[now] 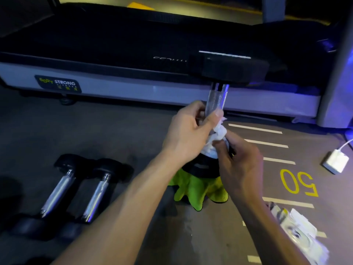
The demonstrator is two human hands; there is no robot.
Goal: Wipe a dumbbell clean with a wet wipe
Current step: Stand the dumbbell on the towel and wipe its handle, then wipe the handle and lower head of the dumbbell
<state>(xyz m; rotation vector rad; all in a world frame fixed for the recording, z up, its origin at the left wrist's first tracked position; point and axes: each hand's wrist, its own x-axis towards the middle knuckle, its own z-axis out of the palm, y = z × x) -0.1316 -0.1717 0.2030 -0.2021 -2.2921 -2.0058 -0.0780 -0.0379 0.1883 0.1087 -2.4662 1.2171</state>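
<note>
Three dumbbells: both hands' fingers grip one, seemingly pinching its wipe.

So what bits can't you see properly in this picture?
Head view only:
- Lower end of the upright dumbbell: hidden by both hands and the wet wipe.
- Green cloth beneath it: partly covered by the dumbbell and arms.
- Two dumbbells on the floor: near ends lost in shadow.
- Wipe packet: blurred, print unreadable.
- Treadmill belt lettering: too dark.
</note>
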